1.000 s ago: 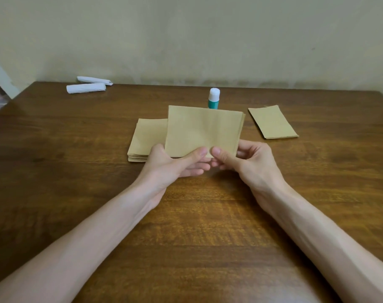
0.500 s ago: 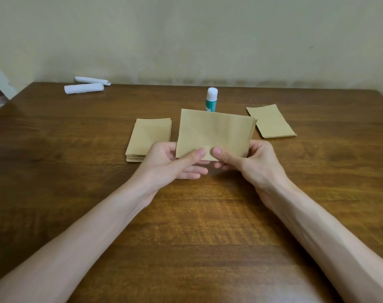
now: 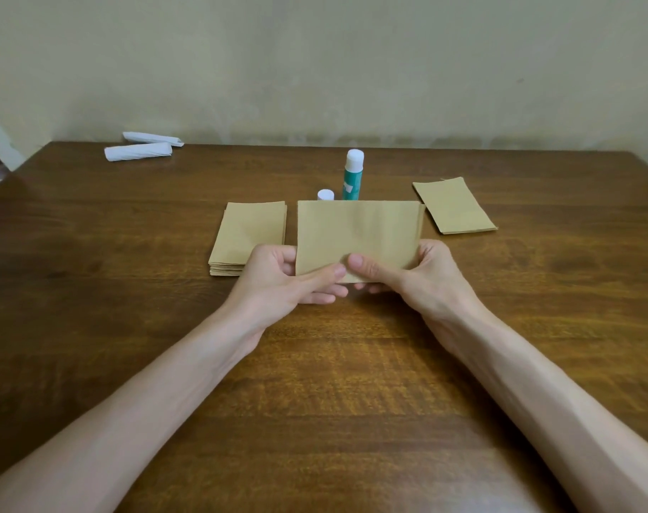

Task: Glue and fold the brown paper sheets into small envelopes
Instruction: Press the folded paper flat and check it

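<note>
**Item: brown paper sheets, bundle in hand**

Thin bundle of brown paper sheets [image 3: 355, 235], held upright just above the table [image 3: 315, 383]. The left hand [image 3: 278, 279] and right hand [image 3: 422, 275] both pinch its lower edge, thumbs in front, fingers behind. Probably light, limp and easily creased, so best taken gently by the edges.

A further stack [image 3: 250, 235] lies just left, and folded pieces [image 3: 453, 205] lie apart to the right. A green glue stick [image 3: 353, 175] stands behind, with a white cap [image 3: 325, 194] beside it. Its label shows no legible writing.

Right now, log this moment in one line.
left hand, right hand: pinching brown sheets | glue stick: upright, untouched | paper stack: on table
</note>
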